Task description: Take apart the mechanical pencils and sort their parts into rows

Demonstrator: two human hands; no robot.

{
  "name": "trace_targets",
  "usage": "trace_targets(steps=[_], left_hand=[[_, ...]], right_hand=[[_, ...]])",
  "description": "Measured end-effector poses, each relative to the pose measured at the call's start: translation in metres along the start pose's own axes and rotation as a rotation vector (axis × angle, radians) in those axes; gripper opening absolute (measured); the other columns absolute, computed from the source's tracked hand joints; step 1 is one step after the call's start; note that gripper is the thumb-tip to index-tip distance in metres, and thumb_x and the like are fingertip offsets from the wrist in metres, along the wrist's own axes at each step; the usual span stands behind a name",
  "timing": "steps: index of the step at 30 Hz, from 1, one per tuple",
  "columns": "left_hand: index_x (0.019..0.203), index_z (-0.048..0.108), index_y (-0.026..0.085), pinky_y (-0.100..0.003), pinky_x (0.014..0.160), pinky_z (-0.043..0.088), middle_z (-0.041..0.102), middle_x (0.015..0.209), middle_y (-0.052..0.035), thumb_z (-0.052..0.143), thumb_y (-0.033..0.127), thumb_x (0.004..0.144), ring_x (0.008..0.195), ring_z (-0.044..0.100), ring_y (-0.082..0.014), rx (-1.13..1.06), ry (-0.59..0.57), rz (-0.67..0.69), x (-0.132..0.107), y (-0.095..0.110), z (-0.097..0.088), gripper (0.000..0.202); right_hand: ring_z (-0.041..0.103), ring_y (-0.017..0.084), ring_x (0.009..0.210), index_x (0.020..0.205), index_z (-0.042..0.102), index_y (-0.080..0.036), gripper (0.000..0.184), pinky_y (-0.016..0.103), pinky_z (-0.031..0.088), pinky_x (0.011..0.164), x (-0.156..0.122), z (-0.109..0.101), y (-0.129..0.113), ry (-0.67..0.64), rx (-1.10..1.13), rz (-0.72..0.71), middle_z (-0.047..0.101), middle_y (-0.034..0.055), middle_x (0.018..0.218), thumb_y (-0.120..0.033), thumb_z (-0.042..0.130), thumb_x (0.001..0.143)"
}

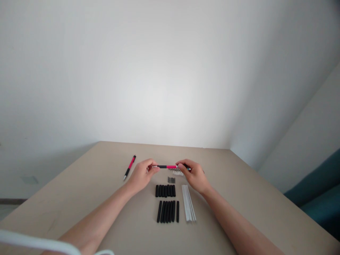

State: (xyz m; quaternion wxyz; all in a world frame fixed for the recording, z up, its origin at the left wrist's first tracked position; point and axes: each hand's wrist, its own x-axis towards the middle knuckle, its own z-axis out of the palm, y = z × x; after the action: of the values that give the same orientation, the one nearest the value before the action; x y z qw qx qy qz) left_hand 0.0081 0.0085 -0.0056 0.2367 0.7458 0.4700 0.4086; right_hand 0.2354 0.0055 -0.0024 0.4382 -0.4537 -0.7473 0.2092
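Note:
A red and black pen (166, 166) is held level between both hands above the table. My left hand (143, 173) pinches its black end, where a silvery tip partly shows by the fingers. At the red end, my right hand (193, 173) is closed on the pen, its fingers hiding that end. Just below the pen lie small clear-white pieces (177, 173) and a cluster of springs (171, 180), the former partly covered by my right hand. Nearer me are a row of short black tubes (165, 191) and a row of longer black tubes (168, 211).
Several thin white refills (188, 204) lie side by side beneath my right hand. Another red and black pen (130, 167) lies left of my left hand. The beige table (79, 184) meets a white wall behind. A white curved cable or tube (37, 242) crosses the lower left corner, and teal fabric (316, 191) hangs at right.

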Motion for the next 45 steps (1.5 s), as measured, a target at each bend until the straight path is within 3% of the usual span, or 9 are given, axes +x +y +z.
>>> trace_targets(steps=[8,15,26,30,32,34,37,41,45], left_hand=[[0.052,0.052,0.016,-0.023,0.054,0.032,0.050,0.050,0.0021,0.035,0.043,0.089,0.049,0.043,-0.0112,-0.036,-0.070,-0.035,-0.002,0.005,-0.001,0.049],[0.055,0.056,0.016,-0.023,0.051,0.028,0.044,0.048,0.0032,0.034,0.047,0.089,0.048,0.040,-0.0112,-0.095,-0.009,-0.069,0.001,0.000,-0.003,0.051],[0.080,0.067,0.014,-0.025,0.058,0.041,0.065,0.073,-0.0039,0.057,0.044,0.078,0.068,0.056,-0.0160,-0.325,0.006,-0.156,0.003,0.001,-0.003,0.031],[0.082,0.070,0.014,-0.028,0.068,0.045,0.067,0.091,-0.0092,0.065,0.037,0.074,0.080,0.058,-0.0181,-0.565,-0.096,-0.156,-0.001,0.014,0.005,0.026],[0.078,0.069,0.012,-0.032,0.073,0.047,0.066,0.100,-0.0121,0.066,0.036,0.074,0.083,0.059,-0.0195,-0.714,-0.065,-0.158,-0.003,0.020,0.011,0.024],[0.076,0.066,0.011,-0.034,0.073,0.048,0.065,0.094,-0.0127,0.066,0.038,0.073,0.083,0.059,-0.0208,-0.847,0.033,-0.156,-0.002,0.023,0.014,0.027],[0.072,0.059,0.012,-0.030,0.063,0.048,0.058,0.068,-0.0036,0.065,0.042,0.074,0.064,0.057,-0.0149,-0.925,0.104,-0.166,-0.002,0.027,0.012,0.030],[0.064,0.052,0.014,-0.025,0.049,0.044,0.041,0.053,0.0057,0.061,0.046,0.078,0.043,0.044,-0.0068,-0.860,-0.191,-0.247,-0.006,0.029,0.011,0.036],[0.062,0.050,0.014,-0.022,0.042,0.039,0.038,0.050,0.0064,0.056,0.051,0.080,0.037,0.038,-0.0047,-0.824,-0.398,-0.255,-0.013,0.024,0.023,0.041]], right_hand=[[0.060,0.016,0.076,0.085,0.068,-0.018,0.022,0.026,0.043,0.068,0.000,-0.001,-0.001,0.001,0.003,-0.014,0.068,0.0039,0.081,-0.031,0.050,0.086],[0.059,0.018,0.078,0.087,0.066,-0.019,0.022,0.027,0.044,0.068,0.000,-0.002,-0.001,0.058,0.008,-0.032,0.067,0.0055,0.084,-0.032,0.049,0.087],[0.059,0.017,0.067,0.082,0.067,-0.015,0.030,0.025,0.044,0.059,0.004,0.001,0.009,0.229,0.116,0.157,0.066,0.0046,0.071,-0.041,0.050,0.084],[0.058,0.016,0.064,0.081,0.066,-0.015,0.032,0.024,0.042,0.054,0.001,0.009,-0.006,0.131,0.235,0.170,0.066,0.0042,0.069,-0.043,0.052,0.083],[0.058,0.015,0.064,0.086,0.067,-0.016,0.033,0.023,0.042,0.054,-0.002,0.012,-0.016,0.040,0.263,0.133,0.066,0.0038,0.069,-0.043,0.049,0.085],[0.058,0.014,0.064,0.085,0.067,-0.016,0.031,0.023,0.043,0.054,-0.007,0.015,-0.025,-0.047,0.261,0.110,0.066,0.0035,0.069,-0.042,0.051,0.085],[0.056,0.013,0.062,0.077,0.068,-0.015,0.031,0.023,0.042,0.054,-0.012,0.016,-0.032,-0.127,0.236,0.077,0.065,0.0035,0.068,-0.042,0.053,0.084],[0.055,0.012,0.063,0.106,0.063,-0.019,0.033,0.022,0.042,0.054,-0.014,0.013,-0.036,-0.118,0.237,-0.019,0.063,0.0021,0.074,-0.041,0.057,0.083],[0.051,0.012,0.061,0.093,0.069,-0.021,0.024,0.023,0.039,0.055,-0.012,0.011,-0.040,-0.147,0.145,-0.183,0.061,0.0023,0.071,-0.040,0.059,0.082]])
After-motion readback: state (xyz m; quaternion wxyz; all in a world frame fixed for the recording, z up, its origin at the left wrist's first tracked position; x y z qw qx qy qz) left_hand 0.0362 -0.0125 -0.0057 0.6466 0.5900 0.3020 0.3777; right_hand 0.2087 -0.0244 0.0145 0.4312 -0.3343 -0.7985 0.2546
